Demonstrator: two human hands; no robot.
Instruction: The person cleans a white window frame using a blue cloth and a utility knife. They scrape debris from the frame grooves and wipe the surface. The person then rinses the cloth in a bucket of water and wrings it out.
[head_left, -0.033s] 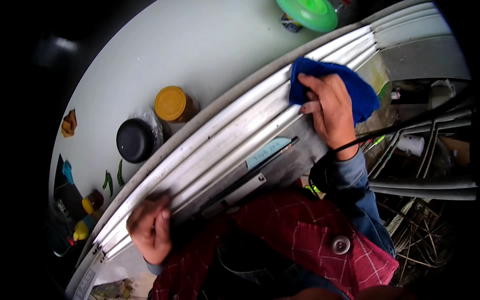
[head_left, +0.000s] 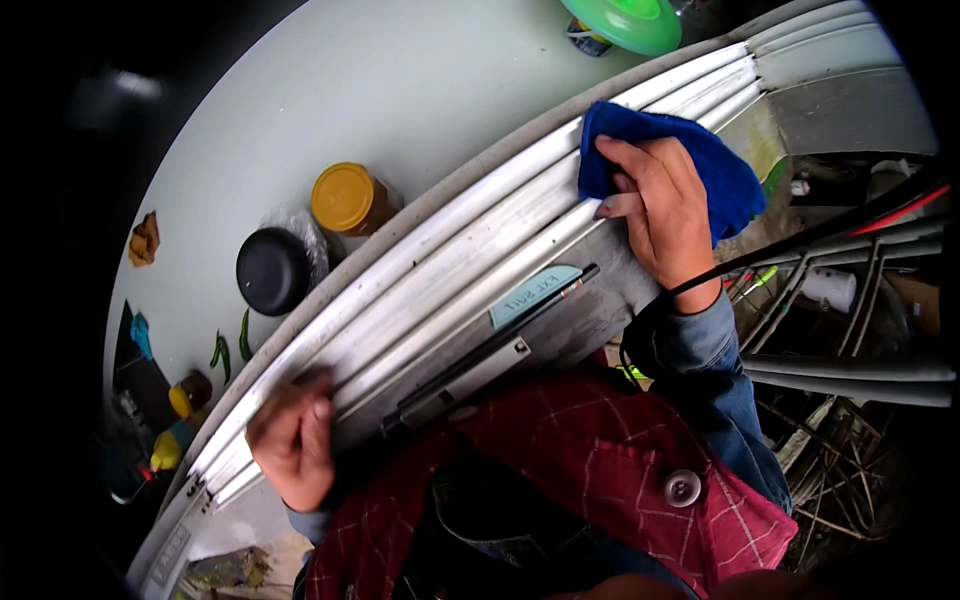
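My right hand (head_left: 665, 215) is closed on a blue cloth (head_left: 725, 175), pinching it between thumb and fingers. The cloth lies bunched on the upper right part of a white grooved metal frame (head_left: 450, 245), and part of it spreads out beyond my fingers. My left hand (head_left: 292, 440) rests at the lower left end of the same frame, its fingers curled over the ridges. Whatever lies under those fingertips is hidden.
Beyond the frame, a pale tabletop (head_left: 400, 80) holds a yellow-lidded jar (head_left: 343, 197), a black-lidded container (head_left: 273, 271), green chillies (head_left: 244, 335) and a green dish (head_left: 625, 25). Black cable (head_left: 750, 258) crosses my right wrist. Metal bars (head_left: 850, 370) and a white cup (head_left: 830, 288) are at right.
The whole view has shifted slightly, and a red strip shows at the right. Both hands stay at about the same places on the frame, the cloth still in my right.
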